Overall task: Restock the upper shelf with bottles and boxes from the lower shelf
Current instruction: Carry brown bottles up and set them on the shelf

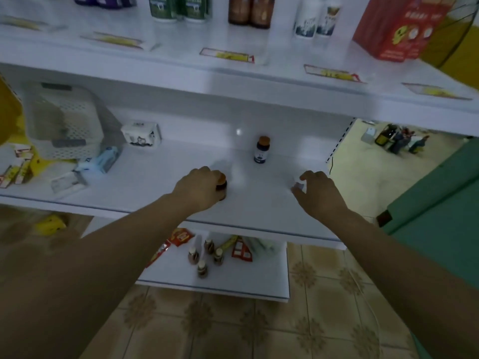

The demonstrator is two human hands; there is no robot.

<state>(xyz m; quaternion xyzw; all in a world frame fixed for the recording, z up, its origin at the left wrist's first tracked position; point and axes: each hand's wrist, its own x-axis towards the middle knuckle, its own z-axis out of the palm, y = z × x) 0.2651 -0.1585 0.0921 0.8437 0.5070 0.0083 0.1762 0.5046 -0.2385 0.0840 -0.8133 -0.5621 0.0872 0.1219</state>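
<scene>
A shop is shown. White tiered shelving is seen, and yellow price labels (228,55) are set along the front edge of the top shelf (166,71). Behind them, like goods are lined up in pairs: green-labelled bottles (178,9), brown bottles (250,11) and white bottles (315,19), with a red box (396,29) beside them. A patterned tiled floor (233,327) is laid below.

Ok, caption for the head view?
Left hand grips a brown bottle on the shelf; right hand pinches a small pale item.
</scene>
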